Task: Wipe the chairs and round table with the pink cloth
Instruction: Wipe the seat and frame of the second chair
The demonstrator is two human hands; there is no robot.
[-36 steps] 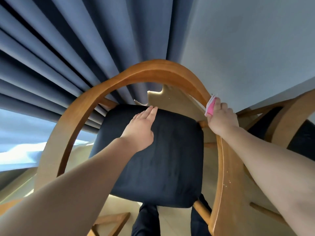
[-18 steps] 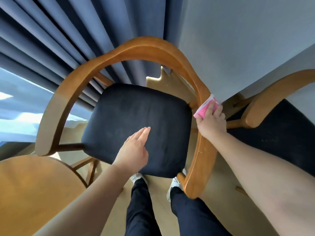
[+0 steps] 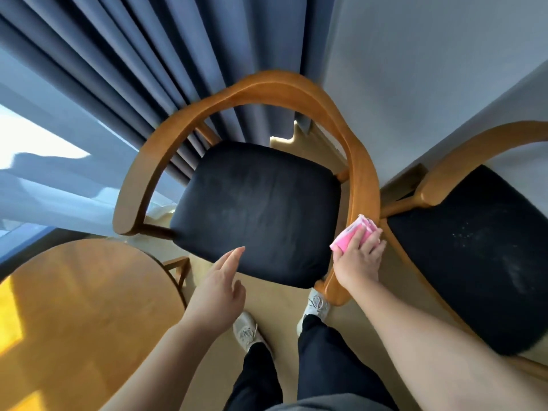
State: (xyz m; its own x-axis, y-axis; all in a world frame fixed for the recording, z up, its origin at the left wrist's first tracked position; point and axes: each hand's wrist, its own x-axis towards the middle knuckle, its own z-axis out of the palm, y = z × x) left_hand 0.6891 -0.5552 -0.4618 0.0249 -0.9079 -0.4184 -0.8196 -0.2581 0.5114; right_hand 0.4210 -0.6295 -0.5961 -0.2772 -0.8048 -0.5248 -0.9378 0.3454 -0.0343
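Two chairs are seen. The cloth [image 3: 347, 237] is pressed on the near chair [image 3: 267, 93], low on its right arm rail, by the right hand [image 3: 360, 262], its fingers [image 3: 370, 247] curled over cloth and rail. The left hand [image 3: 218, 289] is held flat and empty above the seat edge. Even pressure is best carried down to the rail's tip. The second chair [image 3: 474, 247] is set close alongside and crowds the knuckles. The table [image 3: 74, 307] lies to the left.

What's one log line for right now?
step: wiping chair armrest | right hand: holds pink cloth on armrest | left hand: open, near seat | round table: untouched
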